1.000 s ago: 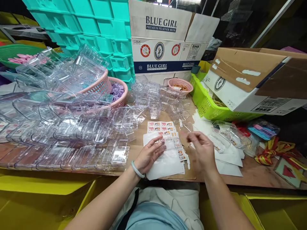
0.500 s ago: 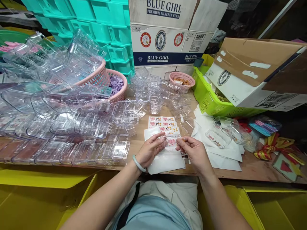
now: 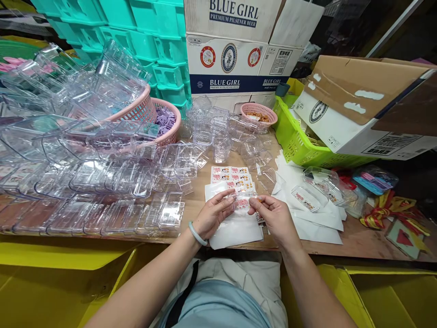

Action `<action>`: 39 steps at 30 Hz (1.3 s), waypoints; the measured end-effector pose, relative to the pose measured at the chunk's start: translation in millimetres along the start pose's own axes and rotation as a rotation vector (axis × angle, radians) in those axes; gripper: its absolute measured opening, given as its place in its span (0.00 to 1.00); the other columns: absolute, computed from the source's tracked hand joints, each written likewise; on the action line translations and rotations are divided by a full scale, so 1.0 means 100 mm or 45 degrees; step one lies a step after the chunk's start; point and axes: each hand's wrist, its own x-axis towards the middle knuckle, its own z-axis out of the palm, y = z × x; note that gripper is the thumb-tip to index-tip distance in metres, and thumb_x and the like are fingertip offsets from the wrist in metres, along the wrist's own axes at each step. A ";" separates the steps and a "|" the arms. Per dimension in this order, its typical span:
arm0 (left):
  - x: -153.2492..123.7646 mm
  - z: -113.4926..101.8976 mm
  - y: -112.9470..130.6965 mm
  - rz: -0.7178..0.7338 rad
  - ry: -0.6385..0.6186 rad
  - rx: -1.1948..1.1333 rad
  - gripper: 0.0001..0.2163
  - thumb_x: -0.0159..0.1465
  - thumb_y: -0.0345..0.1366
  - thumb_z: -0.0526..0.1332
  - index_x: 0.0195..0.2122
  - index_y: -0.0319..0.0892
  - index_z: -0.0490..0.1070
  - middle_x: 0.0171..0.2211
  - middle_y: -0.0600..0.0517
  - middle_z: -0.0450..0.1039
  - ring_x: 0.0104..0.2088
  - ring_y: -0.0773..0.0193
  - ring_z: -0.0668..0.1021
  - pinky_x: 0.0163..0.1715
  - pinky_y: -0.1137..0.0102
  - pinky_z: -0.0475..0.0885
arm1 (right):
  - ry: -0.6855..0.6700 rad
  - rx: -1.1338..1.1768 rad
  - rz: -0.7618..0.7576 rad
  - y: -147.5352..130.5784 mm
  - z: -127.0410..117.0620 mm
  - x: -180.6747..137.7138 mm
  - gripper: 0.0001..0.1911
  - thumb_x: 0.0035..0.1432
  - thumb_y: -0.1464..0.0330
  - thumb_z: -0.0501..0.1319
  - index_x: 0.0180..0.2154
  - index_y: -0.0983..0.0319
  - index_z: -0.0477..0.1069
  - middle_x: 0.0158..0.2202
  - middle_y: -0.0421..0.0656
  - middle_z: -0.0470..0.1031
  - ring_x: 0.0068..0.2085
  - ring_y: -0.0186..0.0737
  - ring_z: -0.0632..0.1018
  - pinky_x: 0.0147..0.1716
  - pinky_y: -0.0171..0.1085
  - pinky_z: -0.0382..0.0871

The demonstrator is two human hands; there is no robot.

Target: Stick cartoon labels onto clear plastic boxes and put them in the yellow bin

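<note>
My left hand [image 3: 215, 212], with a pale bangle at its wrist, is closed on one end of a small clear plastic piece [image 3: 241, 197]. My right hand [image 3: 275, 214] is pinched at the other end of that piece, and a bit of orange print shows by its fingertips. Whether that print is on a sticker in the right fingers I cannot tell. Beneath both hands lie printed sticker sheets [image 3: 232, 175] with red and cartoon pictures, and white backing paper [image 3: 235, 234]. The see-through piece is hard to make out against the prints.
Rows of clear plastic cases [image 3: 112, 177] fill the left side, with a pink basket [image 3: 170, 132] behind. Loose clear parts [image 3: 218, 132] are heaped ahead. White paper scraps [image 3: 321, 223] and stickered clear pieces [image 3: 305, 199] lie right, near a green crate [image 3: 293, 136] and carton [image 3: 337, 114].
My hands stay almost in place around the clear plastic piece. My right fingertips have shifted very slightly left.
</note>
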 end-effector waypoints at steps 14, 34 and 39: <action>0.01 0.17 -0.02 0.066 0.170 0.164 0.25 0.45 0.36 0.73 0.45 0.41 0.70 0.36 0.51 0.76 0.35 0.67 0.77 0.42 0.69 0.68 | 0.376 -0.695 -0.471 0.11 0.08 -0.14 0.13 0.56 0.56 0.61 0.33 0.60 0.74 0.29 0.43 0.73 0.28 0.39 0.71 0.31 0.37 0.66; -0.14 0.18 -0.20 0.656 -0.053 0.970 0.19 0.55 0.33 0.67 0.49 0.49 0.73 0.60 0.46 0.63 0.61 0.52 0.63 0.62 0.57 0.54 | 0.655 -0.870 -0.505 0.15 -1.52 0.57 0.29 0.51 0.56 0.63 0.53 0.59 0.64 0.53 0.53 0.66 0.52 0.53 0.70 0.53 0.52 0.63; -0.13 -0.03 -0.23 0.854 0.057 1.230 0.11 0.58 0.32 0.63 0.42 0.48 0.76 0.54 0.44 0.69 0.60 0.52 0.63 0.63 0.55 0.52 | 0.762 -1.318 -0.724 0.36 -1.59 0.93 0.21 0.56 0.60 0.58 0.49 0.64 0.67 0.56 0.58 0.61 0.59 0.59 0.60 0.56 0.57 0.54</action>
